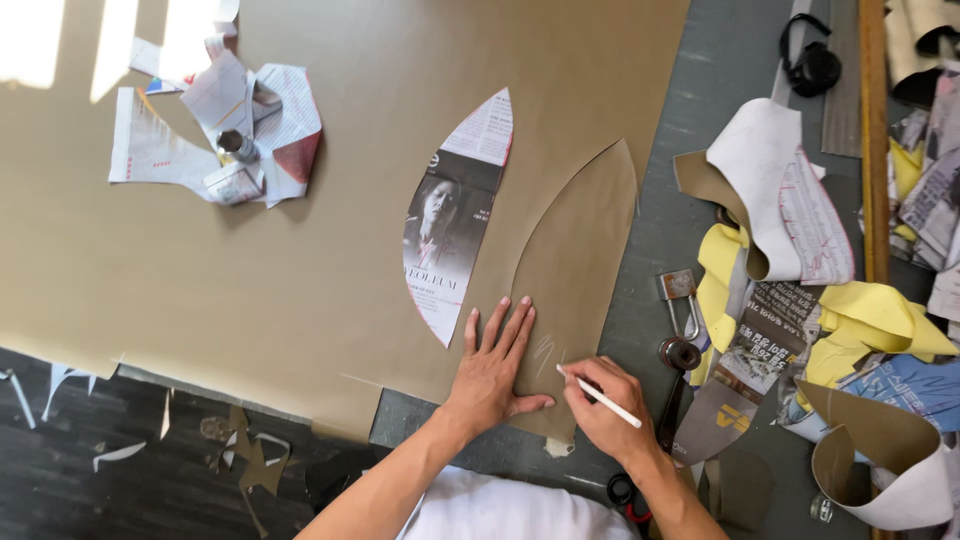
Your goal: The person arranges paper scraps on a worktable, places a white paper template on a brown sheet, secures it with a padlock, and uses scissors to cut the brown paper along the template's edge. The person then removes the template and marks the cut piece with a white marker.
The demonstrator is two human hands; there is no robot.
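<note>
Your left hand (492, 365) lies flat, fingers spread, pinning a leaf-shaped brown paper template (573, 270) onto the large brown sheet (300, 250), at the sheet's near right corner. Your right hand (605, 410), just right of the left hand, pinches a white pencil (600, 396), its tip touching the template's lower edge. A leaf-shaped newspaper cutout (455, 215) lies just left of the template; crumpled newspaper scraps (215, 130) sit well apart, far left.
</note>
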